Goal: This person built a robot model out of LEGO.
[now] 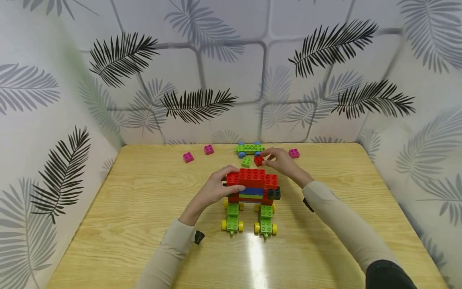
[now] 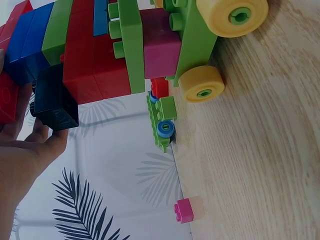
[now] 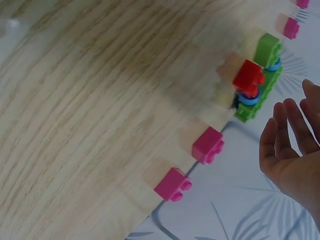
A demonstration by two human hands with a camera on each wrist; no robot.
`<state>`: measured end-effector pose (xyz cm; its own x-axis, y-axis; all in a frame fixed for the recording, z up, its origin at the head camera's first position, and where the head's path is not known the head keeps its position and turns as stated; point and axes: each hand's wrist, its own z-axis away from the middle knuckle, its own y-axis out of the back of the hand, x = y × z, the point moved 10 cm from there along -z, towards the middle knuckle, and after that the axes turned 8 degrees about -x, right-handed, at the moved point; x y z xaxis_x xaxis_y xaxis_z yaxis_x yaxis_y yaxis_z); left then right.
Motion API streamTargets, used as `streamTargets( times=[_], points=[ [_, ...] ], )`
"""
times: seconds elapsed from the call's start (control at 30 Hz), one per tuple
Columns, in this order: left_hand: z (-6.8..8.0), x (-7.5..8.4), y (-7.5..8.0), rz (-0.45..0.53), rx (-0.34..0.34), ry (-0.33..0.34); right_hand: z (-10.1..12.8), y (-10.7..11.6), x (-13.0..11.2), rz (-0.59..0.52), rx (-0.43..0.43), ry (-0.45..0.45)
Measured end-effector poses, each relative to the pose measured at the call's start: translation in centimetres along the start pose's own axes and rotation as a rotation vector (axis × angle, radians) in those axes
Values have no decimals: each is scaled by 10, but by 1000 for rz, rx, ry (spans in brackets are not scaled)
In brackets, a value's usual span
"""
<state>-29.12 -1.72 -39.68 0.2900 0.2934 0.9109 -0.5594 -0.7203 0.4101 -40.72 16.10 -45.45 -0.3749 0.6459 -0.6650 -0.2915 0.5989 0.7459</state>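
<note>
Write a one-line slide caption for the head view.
Left hand steadies a block model on the wooden table while the right hand reaches a small red brick.

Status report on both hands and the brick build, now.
Left hand grips the multicoloured plastic brick vehicle. Right hand open beside the small red brick, not gripping it. Small green brick sits close alongside.

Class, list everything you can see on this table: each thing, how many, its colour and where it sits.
table: 1, light wood, beneath everything
block model: 1, red, blue, green, black, yellow wheels, centre
wheeled plate: 1, green, blue wheels, far edge
small green block: 1, green, before the plate
small red block: 1, red, beside green block
pink blocks: 4, pink, along far edge
left hand: grips model's left end
right hand: fingers straight, by red block
</note>
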Motion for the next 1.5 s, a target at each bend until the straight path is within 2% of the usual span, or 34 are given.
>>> streamTargets(
  times=[0.1, 0.43, 0.7, 1.0, 1.17, 1.5],
  points=[
    [1, 0, 1, -1, 5, 2, -7, -6, 3, 34, -21, 9],
    [-1, -8, 2, 10, 10, 17, -23, -25, 20, 31, -78, -88],
    [-3, -6, 0, 6, 0, -7, -28, -30, 24, 87, -76, -108],
    [-11, -32, 0, 22, 12, -10, -28, -33, 25, 143, -74, -110],
    [-11, -35, 1, 32, 18, -7, -23, -34, 29, 120, -71, -131],
    [-11, -38, 1, 29, 28, 8, -18, -34, 29, 116, -42, -48]
  ],
)
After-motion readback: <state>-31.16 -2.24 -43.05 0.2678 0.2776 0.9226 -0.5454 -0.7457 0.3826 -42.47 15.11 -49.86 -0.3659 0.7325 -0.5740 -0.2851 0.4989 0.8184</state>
